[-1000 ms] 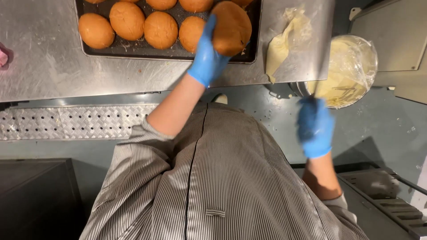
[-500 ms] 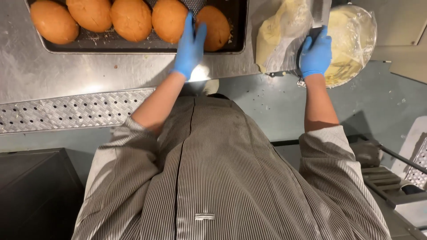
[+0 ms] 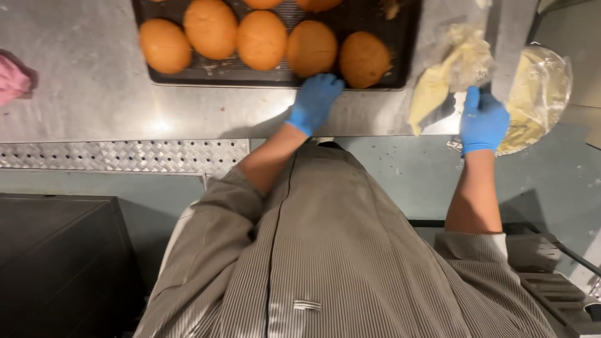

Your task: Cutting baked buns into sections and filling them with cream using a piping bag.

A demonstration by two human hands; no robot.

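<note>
My left hand (image 3: 313,103), in a blue glove, rests fingers-down on the steel table at the front rim of a dark baking tray (image 3: 275,80). It holds nothing. The nearest round brown bun (image 3: 364,59) lies just beyond its fingertips, at the right end of a row of several buns (image 3: 261,39). My right hand (image 3: 483,122), also gloved in blue, is closed at the table's edge on the crumpled end of a clear piping bag (image 3: 438,87) of pale yellow cream.
A clear bowl of yellow cream under plastic film (image 3: 541,94) sits right of my right hand and overhangs the steel table (image 3: 81,94). A pink cloth (image 3: 11,80) lies at the far left. A perforated metal ledge (image 3: 119,155) runs below the table edge.
My left hand carried a bun above the tray, set it down at the row's right end and drew back to the rim. My right hand rose from below the table to the piping bag.
</note>
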